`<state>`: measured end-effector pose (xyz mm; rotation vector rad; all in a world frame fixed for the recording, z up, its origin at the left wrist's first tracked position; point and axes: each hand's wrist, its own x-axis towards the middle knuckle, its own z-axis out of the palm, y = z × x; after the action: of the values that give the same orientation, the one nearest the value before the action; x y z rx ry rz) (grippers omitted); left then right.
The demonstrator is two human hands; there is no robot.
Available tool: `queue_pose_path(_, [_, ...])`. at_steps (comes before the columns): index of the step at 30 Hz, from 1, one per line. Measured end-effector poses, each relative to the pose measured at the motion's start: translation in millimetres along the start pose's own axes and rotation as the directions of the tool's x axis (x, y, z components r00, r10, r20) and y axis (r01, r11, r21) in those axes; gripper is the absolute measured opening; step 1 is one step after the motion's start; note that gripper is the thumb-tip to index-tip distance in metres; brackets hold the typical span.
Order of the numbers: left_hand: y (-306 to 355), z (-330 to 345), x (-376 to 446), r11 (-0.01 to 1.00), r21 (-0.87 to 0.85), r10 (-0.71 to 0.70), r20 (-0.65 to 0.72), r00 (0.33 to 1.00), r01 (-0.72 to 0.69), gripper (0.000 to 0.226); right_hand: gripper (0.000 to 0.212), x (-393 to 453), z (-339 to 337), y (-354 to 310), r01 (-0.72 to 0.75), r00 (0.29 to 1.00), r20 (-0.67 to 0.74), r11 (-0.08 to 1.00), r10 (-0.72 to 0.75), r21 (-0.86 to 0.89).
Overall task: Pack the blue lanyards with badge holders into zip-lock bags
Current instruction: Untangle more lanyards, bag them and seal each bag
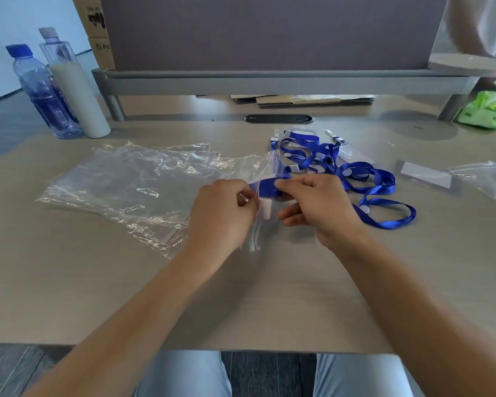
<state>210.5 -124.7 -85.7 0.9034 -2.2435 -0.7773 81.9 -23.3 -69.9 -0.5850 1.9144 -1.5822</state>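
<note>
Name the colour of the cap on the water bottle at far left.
Blue cap, clearest in the head view.

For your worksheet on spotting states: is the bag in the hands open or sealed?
Open. The left hand pinches the bag at its mouth while the right hand feeds a blue lanyard in.

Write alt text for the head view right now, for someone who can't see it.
Two bare hands work at a desk: the left hand pinches the mouth of a clear zip-lock bag while the right hand feeds in a folded blue lanyard. More blue lanyards with badge holders lie tangled just beyond, spare empty bags lie to the left, two bottles behind them.
</note>
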Motion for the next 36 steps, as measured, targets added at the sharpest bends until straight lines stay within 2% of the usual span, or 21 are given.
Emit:
queue_pose_path(2, [2.0, -0.1, -0.2, 1.0, -0.023, -0.011, -0.02, 1.0, 0.01, 0.008, 0.021, -0.5, 0.0, 3.8, 0.003, 0.999, 0.036, 0.992, 0.001, -0.125])
queue_pose_path(3, [2.8, -0.4, 0.1, 0.999, -0.027, -0.018, -0.027, 0.999, 0.018, 0.008, 0.024, 0.2, -1.3, 5.9, 0.035, 0.999, 0.027, 0.97, -0.029, -0.241])
queue_pose_path(5, [5.3, -1.6, 0.4, 0.998, -0.057, -0.038, -0.024, 0.999, 0.036, 0.008, 0.024, 0.8, -5.8, 8.9, 0.118, 0.992, 0.012, 0.878, -0.127, -0.464])
queue_pose_path(7, [8.1, -1.9, 1.6, 0.993, -0.098, -0.06, -0.015, 0.998, 0.058, 0.009, 0.021, -3.4, -10.8, 9.0, 0.153, 0.985, 0.012, 0.828, -0.174, -0.54])
queue_pose_path(9, [11.6, -2.1, 3.5, 0.99, -0.119, -0.082, 0.005, 0.997, 0.082, 0.01, 0.02, -12.4, -14.4, 8.4, 0.147, 0.988, 0.024, 0.859, -0.156, -0.49])
queue_pose_path(14, [24.4, 0.7, 8.3, 0.955, -0.255, -0.135, 0.079, 0.988, 0.151, 0.016, 0.035, -43.3, -22.9, 4.0, 0.119, 0.992, 0.09, 0.918, -0.092, -0.379])
queue_pose_path(19, [41.2, 11.1, 9.5, 0.946, -0.296, -0.075, 0.188, 0.979, 0.13, 0.016, 0.008, -49.9, -37.0, 18.0, 0.166, 0.986, 0.086, 0.902, -0.143, -0.398])
queue_pose_path(24, [41.6, 20.7, 39.1, 0.991, -0.087, 0.107, 0.118, 0.987, -0.097, 0.01, 0.01, -47.9, -51.8, 23.9, 0.143, 0.989, 0.033, 0.904, -0.141, -0.404])
queue_pose_path(26, [41.0, 25.9, 58.0, 0.989, -0.014, 0.15, 0.133, 0.98, -0.149, 0.016, 0.016, -48.5, -50.3, 24.0, 0.119, 0.993, 0.031, 0.917, -0.116, -0.382])
queue_pose_path(30, [44.1, 38.5, 86.0, 0.969, 0.133, 0.169, 0.246, 0.954, -0.206, 0.029, 0.026, -44.5, -36.1, 29.0, 0.108, 0.994, 0.062, 0.9, -0.091, -0.423])
queue_pose_path(34, [41.0, 50.9, 96.2, 0.948, 0.195, 0.16, 0.389, 0.907, -0.251, 0.031, 0.017, -34.2, -28.1, 34.0, 0.124, 0.992, 0.072, 0.844, -0.101, -0.522])
queue_pose_path(36, [38.5, 54.5, 98.9, 0.951, 0.196, 0.147, 0.394, 0.907, -0.239, 0.03, 0.012, -32.3, -27.7, 34.0, 0.114, 0.993, 0.08, 0.841, -0.084, -0.53])
